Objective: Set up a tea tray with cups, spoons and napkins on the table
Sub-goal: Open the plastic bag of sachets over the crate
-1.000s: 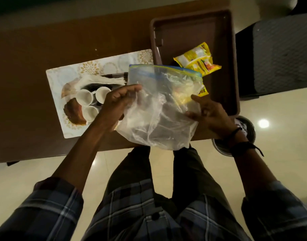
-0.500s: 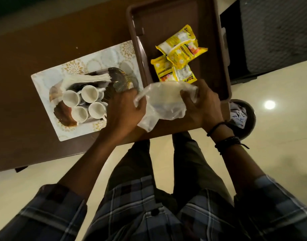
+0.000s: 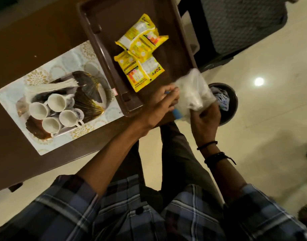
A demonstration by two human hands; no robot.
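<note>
A crumpled clear plastic bag with a blue strip is held over the table's right front corner. My right hand grips it from below and my left hand pinches its left edge. Behind them a brown tray holds several yellow sachets. To the left, a patterned tray carries several white cups, a stack of white napkins and a fan of gold spoons.
A brown table bears both trays. A round dark bin with wrappers stands on the pale floor just right of the bag. A dark woven chair is at the back right. My legs are below the table edge.
The bag, spread wide a second ago, has been squeezed into a small bundle and carried right toward the bin. More yellow sachets now lie in the brown tray.
</note>
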